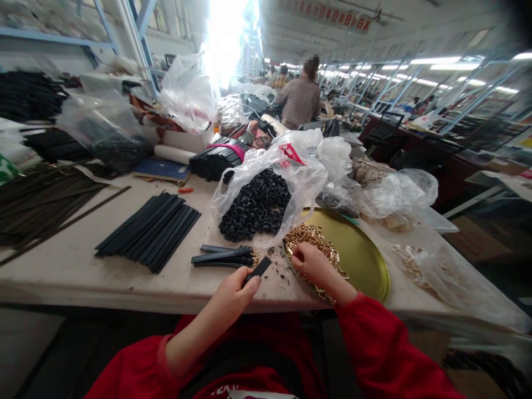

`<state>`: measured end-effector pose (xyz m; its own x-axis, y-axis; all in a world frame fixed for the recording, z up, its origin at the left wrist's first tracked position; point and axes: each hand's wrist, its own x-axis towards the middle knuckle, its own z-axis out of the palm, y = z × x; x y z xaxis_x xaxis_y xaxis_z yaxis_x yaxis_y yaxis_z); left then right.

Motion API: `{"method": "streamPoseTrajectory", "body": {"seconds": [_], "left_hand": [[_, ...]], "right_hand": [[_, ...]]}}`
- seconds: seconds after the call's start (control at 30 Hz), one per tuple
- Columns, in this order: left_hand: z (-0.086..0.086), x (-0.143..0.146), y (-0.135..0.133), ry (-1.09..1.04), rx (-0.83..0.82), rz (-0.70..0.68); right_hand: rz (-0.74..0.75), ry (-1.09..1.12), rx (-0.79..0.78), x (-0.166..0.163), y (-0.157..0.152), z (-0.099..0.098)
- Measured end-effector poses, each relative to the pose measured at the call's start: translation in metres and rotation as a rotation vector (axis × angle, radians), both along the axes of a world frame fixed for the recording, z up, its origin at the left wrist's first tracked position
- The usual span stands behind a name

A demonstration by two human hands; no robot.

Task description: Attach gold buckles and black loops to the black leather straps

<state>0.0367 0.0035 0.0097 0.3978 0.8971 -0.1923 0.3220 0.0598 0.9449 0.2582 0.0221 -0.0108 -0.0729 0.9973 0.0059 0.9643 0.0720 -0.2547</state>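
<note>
My left hand (241, 285) is closed around a short black strap (261, 266), whose flat end sticks out past the thumb. Over the left part of a round gold tray (369, 255), my right hand (310, 261) has its fingers pinched together at a heap of small gold metal fittings (316, 237). What sits between those fingertips is too small to make out. Just beyond my left hand lie a few straps with gold fittings (226, 256) at their right ends. An open plastic bag (307, 185) full of small black loops (255, 205) stands behind both hands.
A stack of black straps (149, 230) lies on the table to the left, with long dark strips (41, 202) farther left. Behind are a blue book (162, 169) and a banded black bundle (218, 159). Plastic bags (399, 191) crowd the right. Another person (300, 100) is farther back.
</note>
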Motion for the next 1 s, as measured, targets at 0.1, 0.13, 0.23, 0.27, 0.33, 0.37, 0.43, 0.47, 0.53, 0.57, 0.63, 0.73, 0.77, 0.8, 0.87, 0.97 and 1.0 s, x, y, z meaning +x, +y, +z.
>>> {"method": "streamPoseTrajectory", "body": {"seconds": [0.1,0.13,0.23,0.27,0.33,0.37,0.43,0.47,0.53,0.57,0.63,0.73,0.77,0.8,0.87,0.97,1.0], "left_hand": [[-0.009,0.009,0.006,-0.063,-0.028,0.021],[-0.012,0.011,0.008,-0.082,-0.041,0.031],[-0.018,0.011,0.010,-0.105,-0.071,0.067],[-0.018,0.009,0.009,-0.107,-0.073,0.082],[-0.017,0.003,0.006,-0.099,-0.043,0.090],[-0.016,0.000,0.004,-0.084,-0.012,0.076],[-0.014,-0.007,0.001,-0.039,0.052,0.036],[-0.013,-0.009,-0.001,-0.017,0.068,0.025],[-0.013,-0.013,-0.002,0.004,0.073,0.037],[-0.014,-0.014,-0.002,0.005,0.072,0.052],[-0.014,-0.016,-0.002,0.002,0.078,0.060],[-0.012,-0.021,-0.005,0.010,0.078,0.029],[-0.009,-0.023,-0.007,0.028,0.076,0.014],[-0.007,-0.026,-0.009,0.055,0.077,-0.008],[-0.002,-0.030,-0.014,0.118,0.090,-0.066],[0.002,-0.032,-0.019,0.171,0.114,-0.153],[0.002,-0.031,-0.019,0.162,0.118,-0.172]], "right_hand": [[0.076,0.305,-0.011,-0.030,-0.016,0.005],[0.112,0.403,-0.003,-0.041,-0.022,0.005],[0.188,0.563,0.034,-0.066,-0.033,0.004],[0.186,0.599,0.034,-0.070,-0.034,0.003],[0.149,0.658,0.010,-0.074,-0.034,0.002],[0.133,0.684,-0.008,-0.074,-0.033,0.002],[0.116,0.747,-0.056,-0.071,-0.032,0.003],[0.113,0.806,-0.107,-0.070,-0.032,0.004],[0.096,1.002,-0.286,-0.068,-0.035,0.006],[0.072,1.126,-0.392,-0.069,-0.038,0.007],[-0.003,1.373,-0.575,-0.070,-0.042,0.008],[-0.147,1.630,-0.624,-0.073,-0.045,0.006],[-0.188,1.681,-0.599,-0.074,-0.045,0.005],[-0.218,1.713,-0.565,-0.074,-0.044,0.004],[-0.238,1.726,-0.491,-0.075,-0.044,0.001],[-0.236,1.712,-0.416,-0.079,-0.046,0.000],[-0.239,1.713,-0.402,-0.082,-0.048,-0.001]]}}
